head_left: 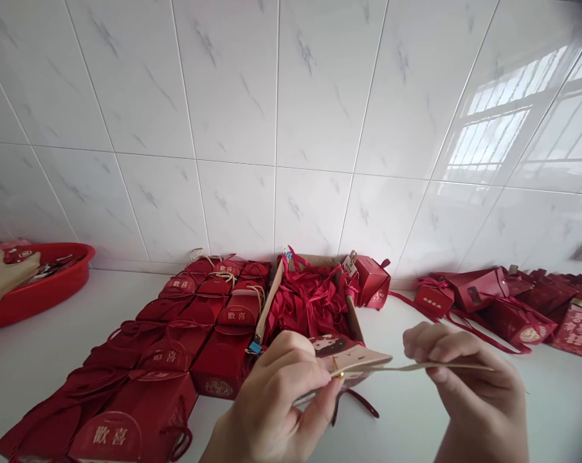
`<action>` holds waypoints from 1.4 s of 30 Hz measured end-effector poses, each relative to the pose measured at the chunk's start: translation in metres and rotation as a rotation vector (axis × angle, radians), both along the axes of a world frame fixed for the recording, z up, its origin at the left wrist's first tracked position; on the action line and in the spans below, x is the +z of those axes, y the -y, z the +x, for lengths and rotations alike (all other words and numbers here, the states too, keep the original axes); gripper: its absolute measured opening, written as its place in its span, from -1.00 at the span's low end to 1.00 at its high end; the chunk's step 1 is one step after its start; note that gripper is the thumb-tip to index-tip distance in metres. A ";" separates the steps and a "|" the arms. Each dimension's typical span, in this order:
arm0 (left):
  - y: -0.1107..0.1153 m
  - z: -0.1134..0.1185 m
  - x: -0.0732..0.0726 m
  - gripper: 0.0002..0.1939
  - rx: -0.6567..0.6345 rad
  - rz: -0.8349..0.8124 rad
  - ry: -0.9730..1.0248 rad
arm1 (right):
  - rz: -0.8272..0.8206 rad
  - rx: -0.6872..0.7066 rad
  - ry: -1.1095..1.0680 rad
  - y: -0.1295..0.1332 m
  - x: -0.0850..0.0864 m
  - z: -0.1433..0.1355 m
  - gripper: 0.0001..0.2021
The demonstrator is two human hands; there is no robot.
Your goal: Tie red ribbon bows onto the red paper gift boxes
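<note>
My left hand (285,395) is closed on a small printed gift box (351,355) with a pale and red cartoon-like picture. A tiny gold bead (341,375) shows at my left thumb tip. From there a thin beige ribbon (391,368) stretches sideways to my right hand (469,376), which pinches it between thumb and fingers; its far end sticks out past the fingers. Much of the box is hidden behind my left hand. Just beyond it stands an open carton (266,296) full of loose dark red ribbons (312,296).
Rows of red gift boxes (127,418) stand on the white table at left. A red box (372,280) is beside the carton; several more red boxes (478,289) lie at right. Another person's hand (4,276) reaches into a red basin (73,273). A tiled wall (233,96) rises behind.
</note>
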State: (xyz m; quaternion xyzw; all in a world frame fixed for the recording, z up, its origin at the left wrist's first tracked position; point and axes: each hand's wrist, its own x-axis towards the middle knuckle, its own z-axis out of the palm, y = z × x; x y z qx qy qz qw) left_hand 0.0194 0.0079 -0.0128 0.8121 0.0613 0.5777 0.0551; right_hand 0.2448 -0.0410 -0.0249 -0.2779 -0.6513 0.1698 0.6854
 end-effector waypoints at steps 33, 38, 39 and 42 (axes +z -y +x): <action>0.002 0.001 -0.008 -0.79 -0.122 -0.284 -0.116 | -0.568 0.245 -0.011 0.012 0.011 -0.047 -0.81; 0.003 0.000 -0.009 -0.79 -0.128 -0.294 -0.114 | -0.600 0.216 -0.059 0.013 0.013 -0.051 -0.80; 0.003 0.000 -0.009 -0.79 -0.133 -0.284 -0.107 | -0.587 0.217 -0.053 0.013 0.013 -0.051 -0.81; 0.003 -0.001 -0.010 -0.79 -0.140 -0.290 -0.098 | -0.527 0.254 -0.012 0.010 0.011 -0.049 -0.85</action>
